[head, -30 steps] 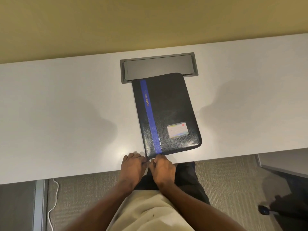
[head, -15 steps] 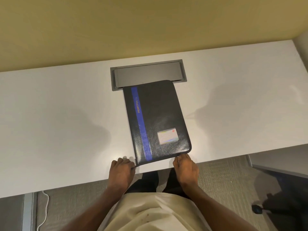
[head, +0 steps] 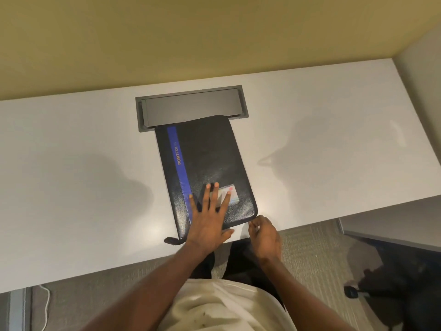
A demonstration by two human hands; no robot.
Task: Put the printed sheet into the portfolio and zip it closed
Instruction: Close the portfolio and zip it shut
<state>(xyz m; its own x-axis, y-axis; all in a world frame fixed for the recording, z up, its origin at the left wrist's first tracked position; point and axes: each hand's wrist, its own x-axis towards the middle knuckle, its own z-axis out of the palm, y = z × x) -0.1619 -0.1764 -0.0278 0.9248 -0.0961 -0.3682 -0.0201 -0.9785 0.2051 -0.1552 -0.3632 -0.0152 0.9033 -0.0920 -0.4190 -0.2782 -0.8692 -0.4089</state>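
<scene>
The black portfolio [head: 210, 158] with a blue stripe and a card in its cover window lies closed on the white desk [head: 71, 182], its far end overlapping a grey cable hatch. My left hand [head: 207, 220] rests flat on its near end, fingers spread. My right hand [head: 265, 235] is at the near right corner, fingertips pinched on the zipper edge; the pull itself is hidden by the fingers. A black tab [head: 171, 240] sticks out at the near left corner. No printed sheet shows.
The grey cable hatch [head: 191, 106] is set into the desk by the yellow wall. A white partition closes the desk's right end. Below the near edge are carpet, a white cable at the left and a black chair base [head: 353, 292] at the right.
Both hands were together at the near left corner. My right hand has travelled along the near edge to the right corner, and my left hand has moved onto the cover and spread flat.
</scene>
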